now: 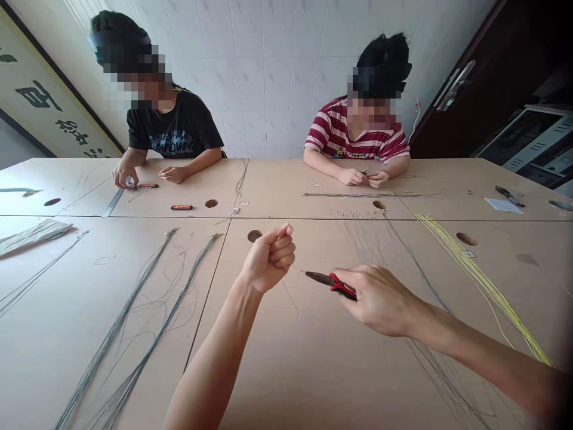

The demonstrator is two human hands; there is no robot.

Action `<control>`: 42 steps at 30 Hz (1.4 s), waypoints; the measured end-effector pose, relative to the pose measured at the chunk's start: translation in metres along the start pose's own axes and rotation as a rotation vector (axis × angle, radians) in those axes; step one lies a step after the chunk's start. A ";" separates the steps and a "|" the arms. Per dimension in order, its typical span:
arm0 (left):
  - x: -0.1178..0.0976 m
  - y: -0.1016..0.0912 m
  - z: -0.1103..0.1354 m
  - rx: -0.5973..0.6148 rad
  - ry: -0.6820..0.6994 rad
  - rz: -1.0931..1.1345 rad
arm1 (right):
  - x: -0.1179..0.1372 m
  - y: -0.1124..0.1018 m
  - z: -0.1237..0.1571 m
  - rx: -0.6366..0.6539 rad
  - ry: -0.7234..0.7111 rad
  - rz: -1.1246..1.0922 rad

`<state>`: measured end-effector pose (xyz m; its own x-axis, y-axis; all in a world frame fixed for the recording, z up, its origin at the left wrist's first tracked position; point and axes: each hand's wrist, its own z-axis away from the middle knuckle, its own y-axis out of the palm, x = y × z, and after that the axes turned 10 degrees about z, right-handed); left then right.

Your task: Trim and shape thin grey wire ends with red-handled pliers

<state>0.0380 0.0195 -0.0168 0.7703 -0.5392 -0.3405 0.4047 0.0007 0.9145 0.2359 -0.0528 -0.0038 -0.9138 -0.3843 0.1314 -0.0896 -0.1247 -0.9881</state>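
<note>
My left hand is closed in a fist above the middle of the table, gripping a thin cord whose loose end hangs below it. Most of that cord is hidden in the fingers. Pliers with red and black handles are held in my right hand, their dark jaws pointing at the left hand. A short stretch of the cord runs from the fist to the tip of the jaws. Whether the jaws clamp it is too small to tell.
Grey-green cord bundles lie on the left of the table, yellow cords on the right. Fine dark cords pass under my right arm. Across the table sit a person in black and a person in stripes.
</note>
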 end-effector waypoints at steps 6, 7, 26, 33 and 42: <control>-0.021 -0.024 -0.014 -0.021 0.145 0.165 | 0.009 0.014 -0.036 -0.007 0.018 -0.045; -0.024 -0.029 -0.014 -0.028 0.157 0.183 | 0.011 0.017 -0.040 -0.006 0.010 -0.044; -0.041 -0.064 -0.011 -0.032 0.163 0.285 | 0.025 0.038 -0.057 0.007 -0.007 -0.087; -0.035 -0.064 -0.003 -0.014 0.161 0.294 | 0.029 0.035 -0.046 0.018 -0.014 -0.111; -0.034 -0.056 0.002 0.030 0.182 0.279 | 0.025 0.035 -0.043 0.025 0.003 -0.146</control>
<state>-0.0119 0.0358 -0.0561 0.9259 -0.3622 -0.1068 0.1528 0.1006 0.9831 0.1933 -0.0275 -0.0381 -0.8931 -0.3575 0.2731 -0.2118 -0.2014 -0.9563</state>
